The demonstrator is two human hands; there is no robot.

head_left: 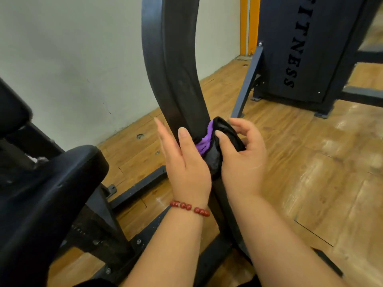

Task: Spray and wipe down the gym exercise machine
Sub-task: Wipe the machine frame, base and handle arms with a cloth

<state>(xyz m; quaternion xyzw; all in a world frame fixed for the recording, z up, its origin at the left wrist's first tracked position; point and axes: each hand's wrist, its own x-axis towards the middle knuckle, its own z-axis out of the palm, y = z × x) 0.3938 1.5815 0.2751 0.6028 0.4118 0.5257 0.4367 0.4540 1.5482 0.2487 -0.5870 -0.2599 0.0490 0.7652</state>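
Note:
A wide, curved black frame beam of the exercise machine rises through the middle of the view. A black and purple cloth is wrapped against its lower part. My right hand grips the cloth from the right, thumb on top and fingers curled round it. My left hand, with a red bead bracelet at the wrist, lies with straight fingers against the beam's left side, thumb touching the cloth's purple edge. No spray bottle is in view.
The machine's black padded seat is at the left, with its base bars running over the wooden floor. A dark weight-stack housing lettered "FITNESS" stands at the back right. A pale wall runs along the left.

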